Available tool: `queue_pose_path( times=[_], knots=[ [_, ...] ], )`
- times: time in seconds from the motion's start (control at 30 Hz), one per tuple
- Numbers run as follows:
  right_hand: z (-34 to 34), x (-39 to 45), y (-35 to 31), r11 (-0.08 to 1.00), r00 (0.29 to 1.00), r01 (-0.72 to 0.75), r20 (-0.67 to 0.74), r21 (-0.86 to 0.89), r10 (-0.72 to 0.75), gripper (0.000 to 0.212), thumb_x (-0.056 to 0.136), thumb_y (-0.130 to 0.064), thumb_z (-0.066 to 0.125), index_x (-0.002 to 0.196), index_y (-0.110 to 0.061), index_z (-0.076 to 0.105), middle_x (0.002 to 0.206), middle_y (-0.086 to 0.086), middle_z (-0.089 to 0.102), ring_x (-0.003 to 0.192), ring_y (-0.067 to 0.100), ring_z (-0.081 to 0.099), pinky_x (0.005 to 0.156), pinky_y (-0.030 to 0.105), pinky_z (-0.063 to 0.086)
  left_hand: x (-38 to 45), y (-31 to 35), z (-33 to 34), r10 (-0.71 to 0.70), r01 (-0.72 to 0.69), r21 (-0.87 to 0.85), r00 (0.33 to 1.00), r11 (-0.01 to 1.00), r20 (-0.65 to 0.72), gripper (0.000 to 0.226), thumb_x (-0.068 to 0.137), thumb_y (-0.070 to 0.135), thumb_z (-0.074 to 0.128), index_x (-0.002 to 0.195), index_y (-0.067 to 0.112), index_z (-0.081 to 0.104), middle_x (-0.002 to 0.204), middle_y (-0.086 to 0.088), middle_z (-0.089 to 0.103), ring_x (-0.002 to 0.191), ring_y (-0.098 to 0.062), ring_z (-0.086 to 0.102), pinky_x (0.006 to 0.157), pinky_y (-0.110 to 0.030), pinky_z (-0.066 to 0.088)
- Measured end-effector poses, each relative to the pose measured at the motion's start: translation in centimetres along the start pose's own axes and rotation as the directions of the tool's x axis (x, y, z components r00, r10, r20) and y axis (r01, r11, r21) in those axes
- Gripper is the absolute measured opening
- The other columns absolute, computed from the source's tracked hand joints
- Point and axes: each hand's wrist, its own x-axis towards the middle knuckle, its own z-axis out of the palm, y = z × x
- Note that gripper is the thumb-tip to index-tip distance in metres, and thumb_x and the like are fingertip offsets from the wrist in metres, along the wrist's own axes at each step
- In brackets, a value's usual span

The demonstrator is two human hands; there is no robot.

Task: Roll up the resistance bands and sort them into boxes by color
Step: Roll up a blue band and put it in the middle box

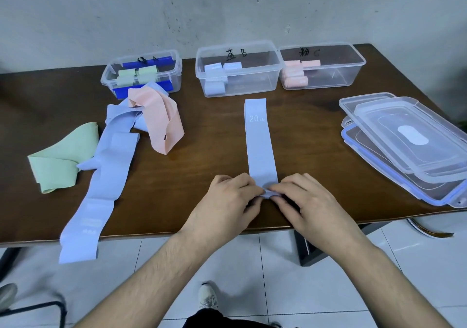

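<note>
Brown wooden table [202, 138] at frame centre: my left hand [227, 196] and right hand [305, 196] together pinch the flat lavender-blue elastic band [260, 145], I think to start its roll.

Soft, even indoor light falls from above, bright enough to show colours plainly. The dark brown wooden desk [207, 130] carries a dull sheen, with only faint shadows under things. The stacked clear plastic lids [404, 140] at its right edge show pale glare. Wide-angle distortion bows the desk's edges; the corners look slightly soft.
</note>
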Motion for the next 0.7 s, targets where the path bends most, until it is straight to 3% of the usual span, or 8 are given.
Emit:
queue_pose_path(
  times=[0.17, 0.37, 0.5, 0.7],
  knots=[
    [-0.3, 0.7, -0.1, 1.000, 0.999, -0.030, 0.031, 0.001, 0.030, 0.007, 0.096, -0.021, 0.062, 0.100, -0.021, 0.068, 0.096, -0.013, 0.057, 0.087, 0.007, 0.046, 0.078, 0.019, 0.043, 0.1, 0.1, 0.1, -0.064, 0.061, -0.069, 0.997, 0.996, -0.050, 0.019, 0.094, 0.030, 0.051, 0.097, 0.026, 0.069, 0.090, 0.015, 0.063, 0.080, -0.005, 0.057, 0.083, -0.029, 0.046],
    [-0.1, 1.4, 0.0, 0.998, 0.998, -0.056, 0.016, -0.014, 0.056, 0.008, 0.095, -0.022, 0.064, 0.098, -0.020, 0.071, 0.094, -0.013, 0.053, 0.086, 0.008, 0.043, 0.077, 0.020, 0.043, 0.2, 0.2, 0.1, -0.107, 0.105, -0.047, 0.993, 0.993, -0.048, 0.013, 0.097, 0.025, 0.060, 0.103, 0.025, 0.072, 0.101, 0.012, 0.049, 0.082, -0.005, 0.053, 0.086, -0.030, 0.043],
    [-0.1, 1.3, -0.1, 1.000, 1.000, -0.003, -0.025, -0.014, 0.003, 0.014, 0.094, -0.024, 0.063, 0.103, -0.020, 0.071, 0.098, -0.011, 0.055, 0.086, 0.010, 0.046, 0.077, 0.019, 0.043, 0.7, 0.1, 0.0, -0.118, 0.117, -0.050, 0.993, 0.992, -0.026, 0.014, 0.097, 0.025, 0.060, 0.103, 0.025, 0.072, 0.098, 0.012, 0.051, 0.085, -0.006, 0.053, 0.088, -0.033, 0.045],
    [-0.1, 1.4, 0.5, 0.999, 0.999, 0.026, 0.020, -0.034, -0.026, 0.014, 0.089, -0.016, 0.070, 0.102, -0.020, 0.073, 0.099, -0.012, 0.058, 0.085, 0.007, 0.048, 0.078, 0.016, 0.043, 0.8, -0.2, 0.4, -0.102, 0.098, -0.059, 0.991, 0.994, -0.085, 0.015, 0.096, 0.025, 0.059, 0.103, 0.025, 0.072, 0.097, 0.013, 0.054, 0.085, -0.004, 0.053, 0.085, -0.033, 0.046]
  ],
)
